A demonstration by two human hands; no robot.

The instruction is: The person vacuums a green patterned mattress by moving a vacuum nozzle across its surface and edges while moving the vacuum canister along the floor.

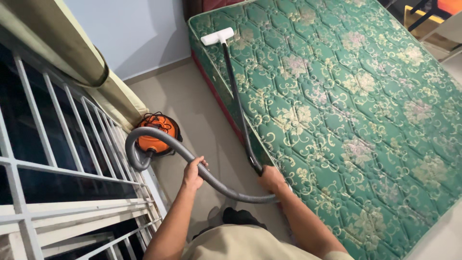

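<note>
My left hand point(193, 173) grips the grey ribbed vacuum hose point(159, 139), which loops back to an orange canister vacuum point(156, 131) on the floor. My right hand point(273, 179) holds the lower end of the black vacuum wand point(237, 98). The wand runs up along the left side of a green floral mattress point(351, 110). Its white flat nozzle head point(217, 36) rests on the mattress near the far left corner.
A white barred window grille point(62, 159) with dark glass fills the left side. A beige curtain point(72, 53) hangs beside it, above the vacuum. Beige tiled floor point(192, 106) lies between window and mattress. A pale wall point(139, 33) stands at the back.
</note>
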